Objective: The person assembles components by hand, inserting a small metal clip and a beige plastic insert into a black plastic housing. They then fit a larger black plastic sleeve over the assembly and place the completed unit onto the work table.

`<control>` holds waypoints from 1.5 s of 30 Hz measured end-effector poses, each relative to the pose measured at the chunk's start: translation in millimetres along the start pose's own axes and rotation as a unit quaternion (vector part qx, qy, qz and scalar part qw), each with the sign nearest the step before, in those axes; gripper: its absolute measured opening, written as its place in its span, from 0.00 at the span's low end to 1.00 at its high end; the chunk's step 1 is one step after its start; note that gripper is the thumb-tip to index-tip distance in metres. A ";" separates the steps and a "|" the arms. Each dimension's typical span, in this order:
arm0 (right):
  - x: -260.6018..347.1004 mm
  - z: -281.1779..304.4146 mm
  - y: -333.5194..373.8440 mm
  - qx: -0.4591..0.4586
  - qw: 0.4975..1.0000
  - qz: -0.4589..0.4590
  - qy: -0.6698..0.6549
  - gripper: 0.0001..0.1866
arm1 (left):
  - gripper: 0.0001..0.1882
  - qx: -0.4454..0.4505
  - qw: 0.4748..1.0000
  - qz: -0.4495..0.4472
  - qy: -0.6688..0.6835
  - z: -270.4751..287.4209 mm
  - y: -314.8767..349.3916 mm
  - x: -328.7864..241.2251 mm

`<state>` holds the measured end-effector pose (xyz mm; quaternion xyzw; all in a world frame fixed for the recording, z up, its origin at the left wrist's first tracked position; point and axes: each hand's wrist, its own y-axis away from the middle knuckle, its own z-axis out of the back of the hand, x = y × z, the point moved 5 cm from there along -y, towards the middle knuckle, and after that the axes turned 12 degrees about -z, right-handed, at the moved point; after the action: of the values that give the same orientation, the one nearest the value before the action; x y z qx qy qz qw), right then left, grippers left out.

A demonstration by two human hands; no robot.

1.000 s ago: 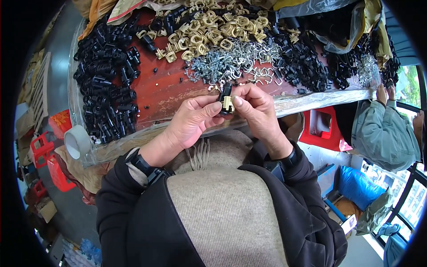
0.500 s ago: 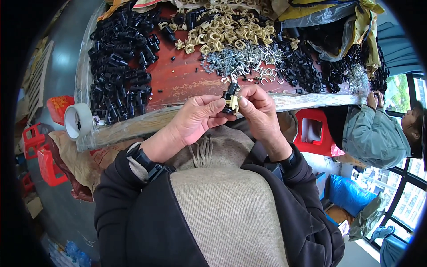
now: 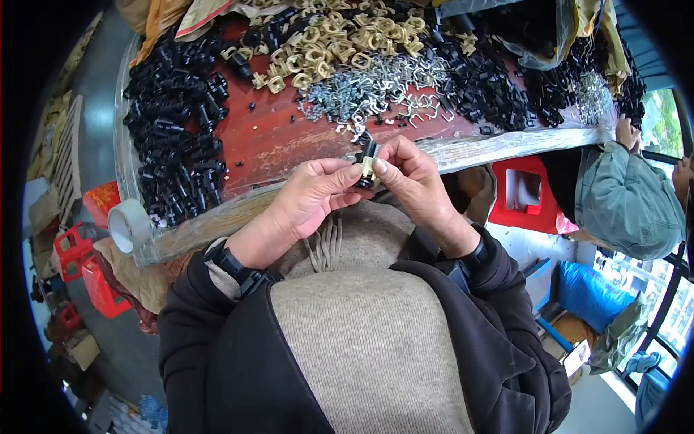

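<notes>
- We see both hands meeting just off the near edge of the table (image 3: 289, 145), over the lap.
- Left hand (image 3: 307, 199): fingers curled, thumb and forefinger pinching the small black part (image 3: 366, 160) from the left side.
- Right hand (image 3: 412, 181): fingers bent in, thumb tip pressing on the beige piece (image 3: 369, 171) that sits against the black part. Both hands grasp the same small assembly; neither is released.
- The assembly is in the air between the fingertips, just in front of the plastic-wrapped table edge, not resting on anything.
- We judge the step in hand is seating the beige piece into the black part. To do it well: keep the left pinch firm and steady, push with the right thumb straight along the part, not skewed, and watch for the beige piece sitting flush.
- We cannot tell whether the piece is fully seated; fingers cover most of it.
- On the table: pile of black plastic parts (image 3: 177, 145) at left, beige clips (image 3: 332, 43) at the far middle, silver metal clips (image 3: 376, 90) just beyond the hands.
- Tape roll (image 3: 129, 224) sits at the left table corner.
- Another person in a grey-green sleeve (image 3: 625, 206) is at right, apart from our hands.
</notes>
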<state>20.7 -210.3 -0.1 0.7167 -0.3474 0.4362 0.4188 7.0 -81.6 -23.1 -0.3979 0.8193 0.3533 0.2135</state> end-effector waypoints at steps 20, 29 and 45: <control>-2.9 4.9 -0.3 0.030 0.998 -0.035 0.046 0.12 | 0.14 0.055 0.998 0.009 -0.014 -0.5 2.4 -7.9; 46.7 112.5 14.1 -0.323 0.767 0.149 0.533 0.07 | 0.12 0.042 0.997 -0.026 -0.053 2.5 3.3 -15.4; 35.8 158.6 -0.7 -0.374 0.832 0.130 0.388 0.03 | 0.11 0.010 1.000 -0.020 -0.012 -3.7 -21.8 -14.2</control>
<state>87.8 -358.1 -10.1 0.2254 -0.3827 0.5654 0.6950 32.6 -86.7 -20.5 -0.4076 0.8121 0.3458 0.2339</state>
